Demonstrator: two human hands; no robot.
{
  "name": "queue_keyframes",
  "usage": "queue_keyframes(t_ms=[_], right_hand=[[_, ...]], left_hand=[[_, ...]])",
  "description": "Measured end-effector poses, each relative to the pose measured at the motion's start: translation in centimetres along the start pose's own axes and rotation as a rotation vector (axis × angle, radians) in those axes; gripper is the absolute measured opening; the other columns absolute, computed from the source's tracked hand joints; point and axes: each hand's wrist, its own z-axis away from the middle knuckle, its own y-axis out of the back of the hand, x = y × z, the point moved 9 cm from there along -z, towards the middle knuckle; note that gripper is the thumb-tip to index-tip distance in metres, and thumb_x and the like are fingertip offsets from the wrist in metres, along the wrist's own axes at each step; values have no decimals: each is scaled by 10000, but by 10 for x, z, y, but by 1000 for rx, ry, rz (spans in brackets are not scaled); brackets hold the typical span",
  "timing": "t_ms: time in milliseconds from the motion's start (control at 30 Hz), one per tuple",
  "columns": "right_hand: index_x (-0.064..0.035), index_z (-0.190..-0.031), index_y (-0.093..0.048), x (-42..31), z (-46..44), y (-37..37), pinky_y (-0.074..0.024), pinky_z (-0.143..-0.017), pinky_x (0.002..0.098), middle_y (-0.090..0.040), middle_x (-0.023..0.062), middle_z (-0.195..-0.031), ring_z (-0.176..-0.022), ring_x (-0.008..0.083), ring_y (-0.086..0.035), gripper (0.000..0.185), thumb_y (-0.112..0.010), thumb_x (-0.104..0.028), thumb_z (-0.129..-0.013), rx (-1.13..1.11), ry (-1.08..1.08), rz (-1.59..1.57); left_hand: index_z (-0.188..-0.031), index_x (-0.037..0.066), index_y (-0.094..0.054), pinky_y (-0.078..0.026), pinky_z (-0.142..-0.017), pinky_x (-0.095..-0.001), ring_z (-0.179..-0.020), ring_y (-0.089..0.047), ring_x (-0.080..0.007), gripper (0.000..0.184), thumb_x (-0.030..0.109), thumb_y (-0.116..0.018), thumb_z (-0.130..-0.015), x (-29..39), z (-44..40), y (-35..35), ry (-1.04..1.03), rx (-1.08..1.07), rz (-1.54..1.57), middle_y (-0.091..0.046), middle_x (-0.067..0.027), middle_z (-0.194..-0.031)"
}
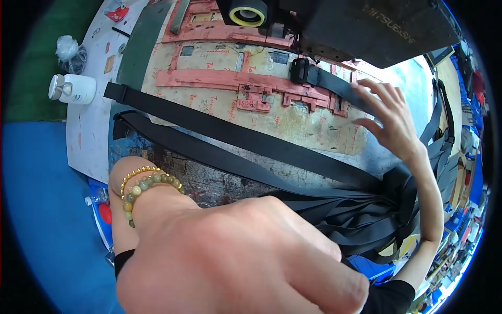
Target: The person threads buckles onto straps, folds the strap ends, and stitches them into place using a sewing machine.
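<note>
My left hand (235,256) is very close to the camera, its fingers curled in. Whatever they may close on is hidden. Two beaded bracelets, one gold (140,171) and one greenish (151,181), circle that wrist. Over at the right, my right hand (389,118) has its fingers stretched out and its thumb apart, the fingertips touching a black webbing strap (337,86). A black plastic buckle (299,71) is at the strap's end, under the sewing machine (361,29). Two more black straps (219,125) run across the worktop toward a bundle of webbing (376,209).
A marked template board (209,104) with pink strips lies beneath the machine. On the left edge are a white bottle (78,90), a clear plastic bag (68,49) and a red packet (117,12). Shelves with many items (465,209) stand at far right.
</note>
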Motion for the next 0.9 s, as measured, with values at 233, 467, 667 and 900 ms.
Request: queue_keyframes(t_ms=[233, 467, 667, 900], right_hand=[[-76, -1150, -587, 30, 11, -14, -464, -749, 307, -654, 94, -905, -670, 206, -582, 318, -657, -80, -840, -92, -43, 48], [-39, -1001, -624, 39, 43, -22, -427, -528, 223, -591, 68, -740, -561, 126, -509, 153, -629, -156, -902, -487, -660, -866], [-14, -932, -653, 128, 100, -13, -415, -505, 230, -586, 71, -703, -543, 104, -500, 179, -652, -187, -888, -465, -1005, -696], [-54, -1268, -530, 100, 70, 28, -499, -876, 404, -593, 164, -1183, -1026, 296, -595, 482, -658, -287, -866, -206, -599, 442]], left_hand=[[-814, 5, -696, -478, -504, -260, -503, -548, -204, 88, -26, -638, -757, 1, -6, 0, -73, -69, -29, -618, -59, -636], [-991, 16, -667, -497, -753, -330, -862, -597, -237, 255, 59, -695, -741, -56, 23, 33, 42, -353, -1210, -635, -86, -1028], [-1022, 24, -636, -455, -845, -356, -917, -557, -257, 303, 66, -702, -729, -70, 40, 53, 259, -327, -1295, -618, -65, -1014], [-991, 25, -616, -433, -823, -348, -907, -527, -251, 266, 13, -665, -730, -95, 44, 47, 331, -376, -1201, -600, -67, -985]])
